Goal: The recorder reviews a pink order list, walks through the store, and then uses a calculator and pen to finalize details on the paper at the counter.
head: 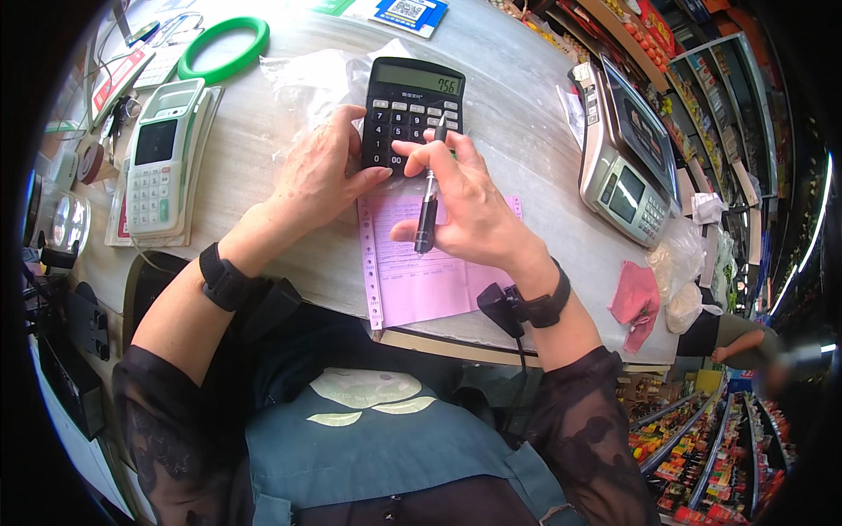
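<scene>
A black desktop calculator lies on the counter, its display lit with digits. My left hand grips its left side, thumb along the lower edge and fingers at the upper left. Over the lower keys is my right hand, with a black and clear pen held between its fingers, the tip pointing up toward the right-hand keys. A pink printed form with punched edge strips lies below the calculator, partly under my right hand. Crumpled clear plastic lies behind my left hand.
At the left are a white payment terminal, keys and a green ring. A weighing scale stands at the right, with a pink cloth and plastic bags nearby. A person is beyond the counter's right end, near store shelves.
</scene>
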Demonstrator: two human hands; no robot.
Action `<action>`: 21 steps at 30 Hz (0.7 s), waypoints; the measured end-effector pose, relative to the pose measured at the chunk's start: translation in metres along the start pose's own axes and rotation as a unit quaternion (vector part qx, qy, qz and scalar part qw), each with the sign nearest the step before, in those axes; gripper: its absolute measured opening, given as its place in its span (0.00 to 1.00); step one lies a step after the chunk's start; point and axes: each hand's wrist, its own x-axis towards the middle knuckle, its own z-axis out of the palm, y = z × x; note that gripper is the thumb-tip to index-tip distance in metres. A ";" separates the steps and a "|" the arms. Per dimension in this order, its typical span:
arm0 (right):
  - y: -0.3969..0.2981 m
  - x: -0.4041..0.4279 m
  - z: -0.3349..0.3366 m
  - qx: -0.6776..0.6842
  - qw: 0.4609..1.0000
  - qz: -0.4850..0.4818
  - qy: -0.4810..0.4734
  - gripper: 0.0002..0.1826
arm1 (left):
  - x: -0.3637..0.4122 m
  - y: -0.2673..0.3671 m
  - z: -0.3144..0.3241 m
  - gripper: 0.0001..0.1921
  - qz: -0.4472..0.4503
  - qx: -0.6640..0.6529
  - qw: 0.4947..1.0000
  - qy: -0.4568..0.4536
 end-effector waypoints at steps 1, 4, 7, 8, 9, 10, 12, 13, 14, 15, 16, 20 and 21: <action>0.000 0.001 0.000 -0.008 1.000 0.003 -0.016 0.38 | 0.000 -0.001 0.000 0.33 0.001 0.004 1.000 0.000; 0.000 0.001 -0.002 -0.005 1.000 0.013 -0.015 0.38 | 0.000 0.001 0.000 0.34 0.000 0.006 1.000 -0.002; 0.004 0.003 -0.002 -0.004 1.000 0.007 0.016 0.38 | 0.001 0.003 -0.002 0.34 -0.008 0.004 1.000 -0.008; 0.005 0.003 -0.001 -0.016 0.999 -0.004 0.030 0.39 | 0.001 0.004 -0.002 0.34 -0.012 0.000 1.000 -0.013; 0.006 0.003 0.000 -0.016 0.999 -0.003 0.031 0.39 | 0.001 0.004 -0.001 0.34 -0.012 0.000 1.000 -0.013; 0.006 0.004 0.002 -0.025 0.999 0.000 0.023 0.39 | 0.001 0.003 0.000 0.34 -0.008 -0.002 1.000 -0.007; 0.005 0.005 0.004 -0.032 0.999 0.004 0.016 0.39 | 0.001 0.000 0.001 0.34 -0.004 -0.003 1.000 -0.003; 0.004 0.006 0.003 -0.046 0.999 0.008 -0.001 0.38 | 0.001 -0.001 0.001 0.34 0.003 -0.002 1.000 0.002; 0.003 0.007 0.001 -0.060 0.998 0.013 -0.018 0.38 | 0.001 -0.001 0.001 0.34 0.011 -0.001 1.000 0.007; 0.003 0.007 0.000 -0.061 0.998 0.014 -0.018 0.38 | 0.001 0.000 0.001 0.34 0.012 -0.002 1.000 0.006; 0.004 0.006 -0.001 -0.041 0.999 0.016 0.007 0.37 | 0.001 0.001 0.000 0.33 0.006 0.000 1.000 0.003; 0.005 -0.002 -0.021 -0.023 0.997 0.066 0.034 0.32 | 0.002 0.008 -0.005 0.31 -0.039 0.003 0.999 -0.032; 0.004 -0.005 -0.024 -0.011 0.996 0.087 0.031 0.31 | 0.002 0.007 -0.005 0.31 -0.040 0.003 0.999 -0.032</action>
